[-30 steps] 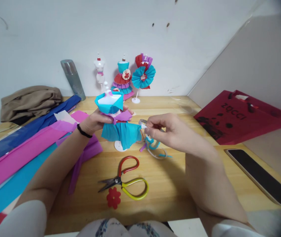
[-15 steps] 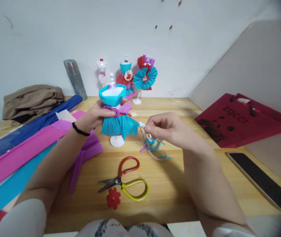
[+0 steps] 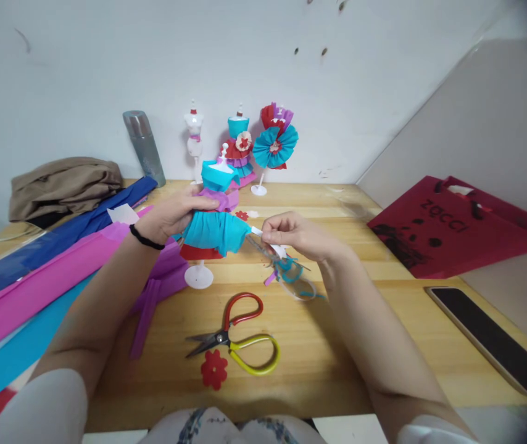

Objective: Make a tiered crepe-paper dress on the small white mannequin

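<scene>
My left hand [image 3: 181,213] is closed around the waist of a small white mannequin [image 3: 199,276], tilted with its top leaning right. It wears a turquoise paper top [image 3: 219,177], a purple paper sash [image 3: 223,200] and a gathered turquoise paper skirt [image 3: 215,231], with red paper showing below. Between thumb and fingers, my right hand [image 3: 290,233] pinches a small white strip [image 3: 257,232] whose end touches the skirt's right edge. More white material hangs under these fingers. Beneath that hand lie turquoise paper scraps [image 3: 289,269] and a clear loop.
Open scissors [image 3: 221,337] and a red paper flower [image 3: 214,369] lie in front. Crepe paper sheets [image 3: 50,280] cover the left side. Three mannequins, one a turquoise-flowered one [image 3: 275,148], and a bottle [image 3: 144,148] stand behind. A red bag [image 3: 448,231] and a phone [image 3: 485,336] are right.
The mannequin has gone from upright to tilted, its top moving right and its base left and nearer. My right hand has shifted slightly left, still holding the white strip at the skirt.
</scene>
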`<action>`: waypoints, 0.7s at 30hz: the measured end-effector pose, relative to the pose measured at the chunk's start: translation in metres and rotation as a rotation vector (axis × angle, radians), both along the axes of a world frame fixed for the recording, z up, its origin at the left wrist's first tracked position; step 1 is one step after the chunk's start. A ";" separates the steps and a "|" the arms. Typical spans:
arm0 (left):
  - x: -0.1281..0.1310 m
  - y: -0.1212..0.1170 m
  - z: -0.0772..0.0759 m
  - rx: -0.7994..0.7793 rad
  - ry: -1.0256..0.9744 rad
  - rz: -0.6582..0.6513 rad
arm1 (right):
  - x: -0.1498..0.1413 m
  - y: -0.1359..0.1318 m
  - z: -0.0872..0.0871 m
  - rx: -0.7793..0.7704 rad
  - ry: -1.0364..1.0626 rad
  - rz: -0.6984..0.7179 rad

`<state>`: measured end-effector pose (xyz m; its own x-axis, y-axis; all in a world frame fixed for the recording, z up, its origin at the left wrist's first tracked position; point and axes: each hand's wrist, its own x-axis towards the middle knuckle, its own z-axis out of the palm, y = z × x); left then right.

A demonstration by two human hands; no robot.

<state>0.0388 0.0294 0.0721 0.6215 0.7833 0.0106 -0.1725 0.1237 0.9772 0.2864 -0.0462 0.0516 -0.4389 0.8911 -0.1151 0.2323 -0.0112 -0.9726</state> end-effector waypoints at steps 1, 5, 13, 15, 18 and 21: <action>0.000 0.000 0.000 0.001 0.009 0.000 | -0.001 0.001 -0.002 -0.019 -0.005 0.017; -0.003 0.001 0.001 -0.004 0.056 -0.054 | -0.004 0.007 -0.011 -0.051 0.000 0.063; -0.011 0.003 -0.002 0.129 0.207 -0.091 | -0.010 0.017 -0.031 -0.008 -0.101 0.146; -0.012 0.001 0.000 0.159 0.260 -0.078 | -0.012 0.017 -0.031 0.032 -0.175 0.211; -0.012 -0.003 0.004 0.225 0.295 -0.068 | -0.016 0.016 -0.032 0.070 -0.238 0.267; -0.010 -0.008 0.008 0.343 0.348 -0.028 | -0.016 0.016 -0.035 0.087 -0.258 0.256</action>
<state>0.0285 0.0213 0.0801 0.6550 0.7538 0.0525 0.1707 -0.2153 0.9615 0.2701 -0.0304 0.0167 -0.6150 0.7678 -0.1796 0.4546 0.1591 -0.8764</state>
